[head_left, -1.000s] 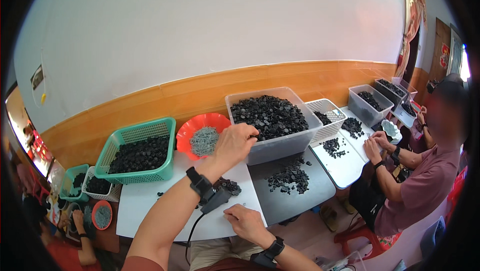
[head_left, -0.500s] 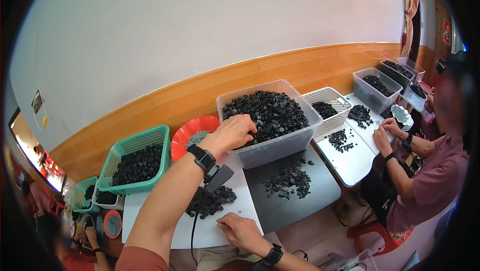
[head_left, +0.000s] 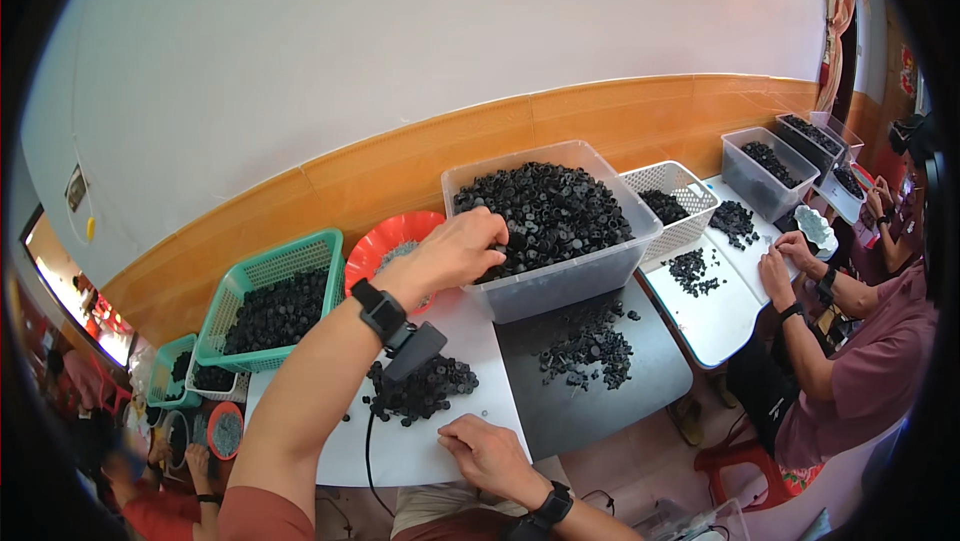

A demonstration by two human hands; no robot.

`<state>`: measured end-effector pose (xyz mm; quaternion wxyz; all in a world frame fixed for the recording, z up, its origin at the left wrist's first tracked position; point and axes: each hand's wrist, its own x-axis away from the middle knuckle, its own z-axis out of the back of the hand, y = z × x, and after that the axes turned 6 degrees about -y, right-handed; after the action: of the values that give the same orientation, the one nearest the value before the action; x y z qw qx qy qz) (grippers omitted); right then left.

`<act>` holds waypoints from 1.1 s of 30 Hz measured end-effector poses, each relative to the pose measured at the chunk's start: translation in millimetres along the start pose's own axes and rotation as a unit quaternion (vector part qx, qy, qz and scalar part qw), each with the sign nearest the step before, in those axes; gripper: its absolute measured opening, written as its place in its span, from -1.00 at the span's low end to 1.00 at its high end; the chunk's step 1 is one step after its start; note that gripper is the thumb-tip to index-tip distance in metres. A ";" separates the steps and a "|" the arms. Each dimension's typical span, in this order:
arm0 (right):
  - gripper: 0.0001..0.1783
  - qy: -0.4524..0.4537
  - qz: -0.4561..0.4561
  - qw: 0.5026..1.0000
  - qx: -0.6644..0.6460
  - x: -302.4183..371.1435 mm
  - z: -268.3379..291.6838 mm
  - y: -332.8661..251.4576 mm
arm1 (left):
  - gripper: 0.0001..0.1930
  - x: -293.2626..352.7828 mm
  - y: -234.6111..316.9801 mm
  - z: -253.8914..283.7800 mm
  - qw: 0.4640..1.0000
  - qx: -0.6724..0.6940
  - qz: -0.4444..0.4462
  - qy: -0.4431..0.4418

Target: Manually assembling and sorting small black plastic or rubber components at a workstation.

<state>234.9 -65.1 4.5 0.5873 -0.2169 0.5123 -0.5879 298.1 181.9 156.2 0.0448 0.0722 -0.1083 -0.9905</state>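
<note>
My left hand (head_left: 462,249) is bent over the left rim of a large clear plastic bin (head_left: 555,286). Its fingers are curled down at a heap of small black round caps (head_left: 550,211), and the fingertips are partly hidden. My right hand (head_left: 490,456) rests low over the white board (head_left: 480,346), fingers curled together; whatever it may hold is too small to make out. Between my arms, a pile of black ring-shaped parts (head_left: 425,391) lies on the board. One tiny piece (head_left: 485,413) sits apart, close to my right hand.
Left of the bin stand a red bowl (head_left: 375,241) of small grey pieces and a green basket (head_left: 315,251) of black parts. Black bits (head_left: 590,356) lie on a dark board. A white basket (head_left: 705,206) is on the right, near a co-worker's hands (head_left: 780,271).
My left hand has drawn back slightly toward the bin's left rim. My right hand stays near the board's front edge. The whole view has shifted a little.
</note>
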 end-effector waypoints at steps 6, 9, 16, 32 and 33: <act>-0.87 -0.003 0.000 0.999 -0.053 -2.7 1.6 5.3 | -0.78 59.8 14.5 19.0 0.981 0.144 0.082 0.097; -0.89 0.031 0.004 0.996 -0.078 -4.1 2.0 5.7 | -0.77 96.9 30.1 16.3 0.972 0.191 0.099 0.096; -0.88 0.047 -0.011 0.994 -0.098 -6.0 10.4 -3.9 | -0.72 212.7 55.4 -41.4 0.966 0.168 0.178 0.088; -0.93 0.060 -0.039 0.995 -0.068 -3.3 -0.8 -1.6 | -0.71 283.0 77.2 -111.9 0.952 0.058 0.234 0.188; -0.93 0.059 -0.038 0.995 -0.067 -3.3 -1.6 -0.7 | -0.70 279.8 79.3 -114.1 0.944 0.045 0.258 0.199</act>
<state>233.9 -61.6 5.7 0.5176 -0.2398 0.5756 -0.5858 45.6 51.9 26.2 0.3159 0.2392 -0.1570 -0.9046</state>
